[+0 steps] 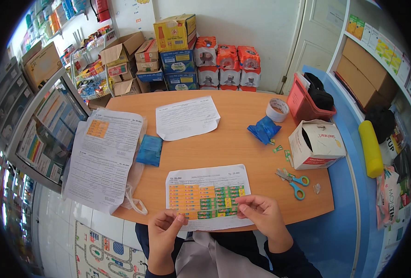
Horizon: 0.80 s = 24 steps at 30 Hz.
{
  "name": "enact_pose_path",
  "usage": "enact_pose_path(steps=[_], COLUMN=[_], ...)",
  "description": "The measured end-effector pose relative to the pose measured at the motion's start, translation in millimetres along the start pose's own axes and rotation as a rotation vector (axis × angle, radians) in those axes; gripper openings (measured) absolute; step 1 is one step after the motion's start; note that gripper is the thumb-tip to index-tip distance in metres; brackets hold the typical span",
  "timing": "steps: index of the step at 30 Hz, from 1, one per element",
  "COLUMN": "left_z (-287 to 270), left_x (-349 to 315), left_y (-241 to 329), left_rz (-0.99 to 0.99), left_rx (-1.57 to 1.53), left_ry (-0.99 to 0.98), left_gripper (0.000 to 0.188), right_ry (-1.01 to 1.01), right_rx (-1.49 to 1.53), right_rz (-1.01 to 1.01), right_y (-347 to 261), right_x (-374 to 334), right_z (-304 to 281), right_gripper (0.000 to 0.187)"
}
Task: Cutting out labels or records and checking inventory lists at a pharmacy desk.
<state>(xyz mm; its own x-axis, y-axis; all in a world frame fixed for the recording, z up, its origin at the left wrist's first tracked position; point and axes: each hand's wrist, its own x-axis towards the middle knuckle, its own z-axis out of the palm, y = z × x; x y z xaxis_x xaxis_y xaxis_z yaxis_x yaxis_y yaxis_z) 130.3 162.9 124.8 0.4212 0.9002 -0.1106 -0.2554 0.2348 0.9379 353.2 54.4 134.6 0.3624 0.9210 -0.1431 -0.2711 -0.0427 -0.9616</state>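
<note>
Pinching the sticker sheet (208,194), left hand (164,230) and right hand (261,212) cover its lower corners.

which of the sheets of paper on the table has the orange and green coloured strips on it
The sheet nearest the person, at the table's front edge between both hands. It carries rows of orange and green strips; the middle sheet and the left sheet show mostly plain print.

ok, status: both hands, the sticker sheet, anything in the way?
Left hand pinching the near edge of the white paper sheet with orange and green sticker rows. Right hand fingertips on its green stickers. Blue-handled scissors lie right, apart.
</note>
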Motion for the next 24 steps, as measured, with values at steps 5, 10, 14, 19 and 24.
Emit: enact_pose_path(steps=[5, 10, 14, 19, 24], left_z=[-6.7, -3.8, -0.5, 8.3, 28.9], left_x=[-2.5, -6.3, -11.8, -12.6, -23.0], left_y=[-4.0, -8.0, -19.8, -46.8, -34.8], left_rz=[-0.033, -0.022, 0.018, 0.133, -0.113], left_rx=[-0.114, -0.263, -0.482, -0.932, -0.844], left_ry=[-0.007, -0.051, -0.150, -0.174, -0.253], left_gripper=[0.009, 0.010, 0.013, 0.062, 0.093], right_ry=[-0.026, -0.062, -0.071, -0.040, -0.070], right_rx=[0.048, 0.053, 0.068, -0.297, -0.728], right_rz=[0.055, 0.031, 0.035, -0.436, -0.977], right_y=[-3.9, -3.4, -6.2, -3.5, -11.4], right_x=[-1.7, -4.9, -6.6, -8.7, -7.0], right_z=[5.2, 10.7, 19.0, 34.2, 37.4], right_gripper=[0.023, 0.024, 0.023, 0.029, 0.024])
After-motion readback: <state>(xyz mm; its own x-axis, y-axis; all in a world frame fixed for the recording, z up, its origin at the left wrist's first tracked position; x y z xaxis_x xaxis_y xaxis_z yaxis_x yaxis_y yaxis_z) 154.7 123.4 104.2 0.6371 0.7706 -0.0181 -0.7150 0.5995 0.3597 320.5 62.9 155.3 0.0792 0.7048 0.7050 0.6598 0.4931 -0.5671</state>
